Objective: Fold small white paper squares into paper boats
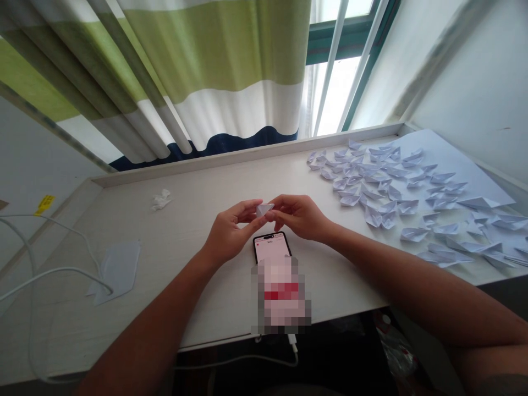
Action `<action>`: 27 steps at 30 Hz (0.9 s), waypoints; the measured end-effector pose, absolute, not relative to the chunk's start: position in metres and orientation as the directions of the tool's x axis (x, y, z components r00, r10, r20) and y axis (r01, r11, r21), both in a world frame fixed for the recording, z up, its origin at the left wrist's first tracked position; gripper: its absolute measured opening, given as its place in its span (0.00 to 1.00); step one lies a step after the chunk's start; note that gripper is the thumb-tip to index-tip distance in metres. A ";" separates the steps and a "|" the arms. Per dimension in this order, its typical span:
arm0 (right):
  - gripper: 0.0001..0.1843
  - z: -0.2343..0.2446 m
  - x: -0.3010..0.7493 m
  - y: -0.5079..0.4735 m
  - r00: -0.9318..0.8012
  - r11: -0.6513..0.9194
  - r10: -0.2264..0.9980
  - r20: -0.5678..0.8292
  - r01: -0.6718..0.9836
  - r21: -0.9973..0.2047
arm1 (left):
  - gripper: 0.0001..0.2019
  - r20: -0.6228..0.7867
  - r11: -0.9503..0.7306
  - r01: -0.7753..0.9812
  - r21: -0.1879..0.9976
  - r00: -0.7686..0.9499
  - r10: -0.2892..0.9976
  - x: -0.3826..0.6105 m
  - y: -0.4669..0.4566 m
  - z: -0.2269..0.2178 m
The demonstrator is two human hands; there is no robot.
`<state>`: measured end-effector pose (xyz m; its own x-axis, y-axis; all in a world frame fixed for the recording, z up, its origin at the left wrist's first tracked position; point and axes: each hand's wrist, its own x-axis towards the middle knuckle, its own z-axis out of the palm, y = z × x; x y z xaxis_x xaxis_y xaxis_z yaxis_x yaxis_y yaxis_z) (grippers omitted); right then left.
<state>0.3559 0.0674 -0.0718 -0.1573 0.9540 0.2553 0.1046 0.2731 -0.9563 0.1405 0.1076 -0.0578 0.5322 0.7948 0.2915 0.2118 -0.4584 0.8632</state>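
Between my two hands is a small piece of folded white paper (264, 209), pointed at its right end. My left hand (231, 230) pinches it from the left with thumb and fingers. From the right, my right hand (300, 215) grips its other side, the thumbs almost meeting at the lower edge. Just below the hands lies a phone (272, 245) on the white desk (198, 220), its lower part blurred out. Many folded paper boats (383, 170) are spread over the right side of the desk.
A large white sheet (449, 157) lies under some boats at the back right. Crumpled tissue (160, 199) sits at the left, with a flat paper piece (117, 269) and white cables (61, 272) nearby. A charging cable (292, 344) hangs at the front edge. Curtains (231, 49) hang behind.
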 end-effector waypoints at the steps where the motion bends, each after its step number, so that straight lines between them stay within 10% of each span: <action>1: 0.17 -0.072 0.357 0.068 -0.160 0.295 0.948 0.274 0.129 -0.947 | 0.24 0.269 -0.425 0.187 0.886 0.538 0.799 0.141 0.108 -0.058; 14: 0.09 -0.073 0.347 0.058 -0.099 0.441 0.879 0.466 0.539 -0.718 | 0.24 0.273 -0.584 0.355 0.730 0.632 0.725 0.145 0.097 -0.054; 21: 0.12 -0.075 0.348 0.058 -0.229 0.634 0.750 0.620 0.515 -0.577 | 0.18 0.065 -0.108 0.066 0.992 0.469 0.881 0.153 0.094 -0.048; 27: 0.17 -0.078 0.348 0.062 -0.247 0.708 0.653 0.716 0.534 -0.462 | 0.22 -0.032 0.165 -0.243 0.956 0.473 0.881 0.154 0.096 -0.043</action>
<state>0.3481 0.0616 -0.0784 -0.2468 0.6532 0.7158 0.5342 0.7080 -0.4619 0.1539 0.0963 -0.0431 0.4725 0.8807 -0.0316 -0.2433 0.1649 0.9558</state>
